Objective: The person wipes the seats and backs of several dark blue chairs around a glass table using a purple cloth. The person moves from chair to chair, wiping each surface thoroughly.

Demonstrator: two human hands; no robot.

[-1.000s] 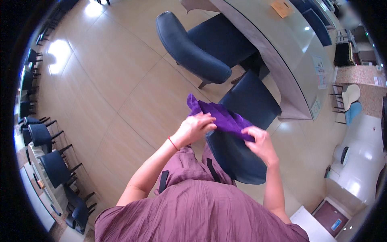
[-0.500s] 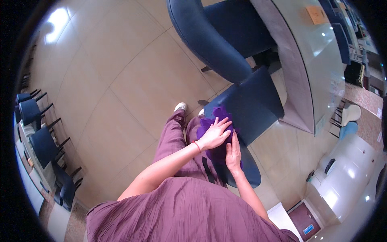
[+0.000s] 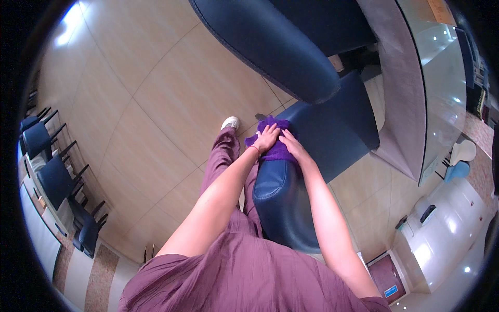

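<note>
A fuzzy purple cloth (image 3: 279, 152) is draped over the far end of the dark blue chair backrest (image 3: 283, 203) close in front of me. My left hand (image 3: 267, 138) lies on top of the cloth, fingers stretched forward and palm down. Against the cloth's right side rests my right hand (image 3: 293, 145), its fingers extended as well. Folds of cloth stick out past the left fingertips. The blue chair seat (image 3: 335, 130) spreads out beyond the right hand. What lies under my palms is hidden.
Ahead, a second blue chair (image 3: 280, 52) is pushed up to a glass-topped table (image 3: 442, 67) with a hanging grey cloth (image 3: 397, 88). More chairs (image 3: 54, 177) line the left side. A white counter (image 3: 442, 223) stands at the right. Beneath is tiled floor (image 3: 156, 104).
Both hands and the purple cloth have moved forward along the chair backrest, baring its near part. My right hand has shifted forward beside the left. The view has come closer to the chairs.
</note>
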